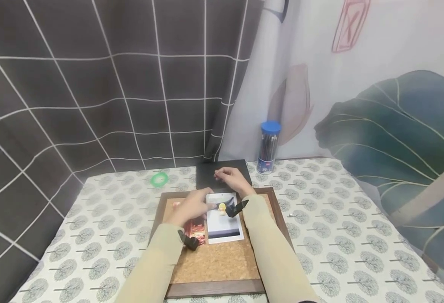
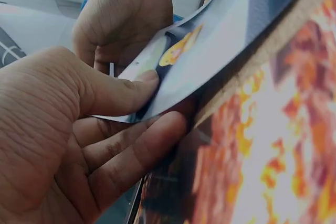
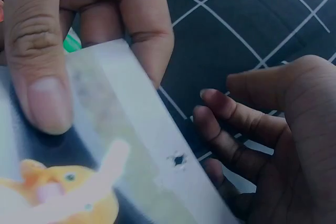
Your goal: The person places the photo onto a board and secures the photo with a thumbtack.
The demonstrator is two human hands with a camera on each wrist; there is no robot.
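Observation:
A glossy photo print (image 1: 222,233) with a yellow toy-like figure overlaps the wood-framed cork board (image 1: 222,263). My left hand (image 1: 193,206) pinches its upper left edge, thumb on the printed face and fingers behind. In the left wrist view the held photo (image 2: 226,51) bows away from the cork. A small ragged hole (image 3: 180,160) shows near its top edge in the right wrist view. Just beyond that edge is my right hand (image 1: 235,180), fingers loosely bent, nothing visible between them. Beside the photo, a red-orange picture (image 2: 273,145) lies on the board, partly covered by my left arm.
Behind the board lies a flat black item (image 1: 204,171). A green tape ring (image 1: 151,180) is at the back left. At the back right stands a clear tub of pencils (image 1: 268,147) with a blue lid, near the curtain (image 1: 131,84). The tree-print tablecloth (image 1: 331,235) extends around the board.

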